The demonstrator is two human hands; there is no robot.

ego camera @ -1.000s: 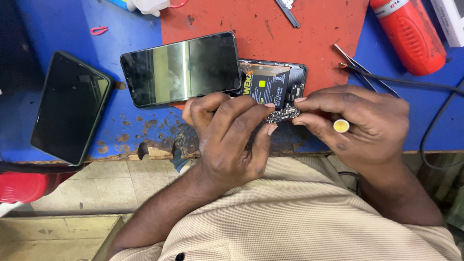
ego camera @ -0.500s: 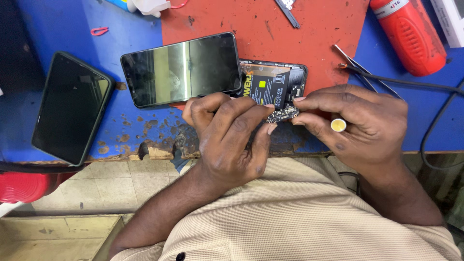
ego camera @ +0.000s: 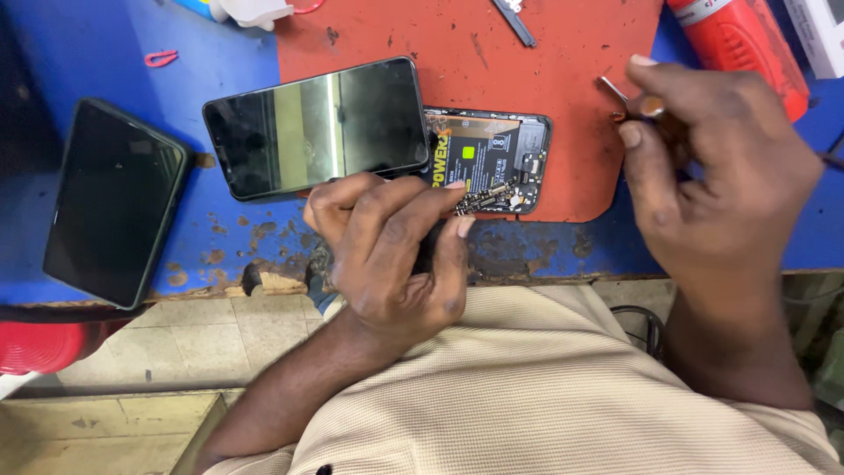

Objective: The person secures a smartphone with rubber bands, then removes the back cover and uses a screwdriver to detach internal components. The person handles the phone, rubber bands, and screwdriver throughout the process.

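An opened phone (ego camera: 492,154) lies on the red mat (ego camera: 563,53) with its battery and circuit board showing. Its black screen (ego camera: 321,127) is folded out to the left, face up. My left hand (ego camera: 396,251) grips the near edge of the opened phone, with the fingertips on the small board at its lower end. My right hand (ego camera: 721,167) is off to the right over the mat's edge, its thumb and fingers pinched on thin metal tweezers (ego camera: 611,88). A ring shows on one of its fingers.
A second dark phone (ego camera: 114,198) lies on the blue table (ego camera: 220,237) at the left. A red cylindrical tool (ego camera: 738,35) and a white box (ego camera: 822,31) sit at the top right. A metal tool (ego camera: 514,19) rests at the mat's far edge.
My right hand has left the opened phone and moved up and right to the tweezers, closing on them. My left hand stays on the phone. The view is closer.
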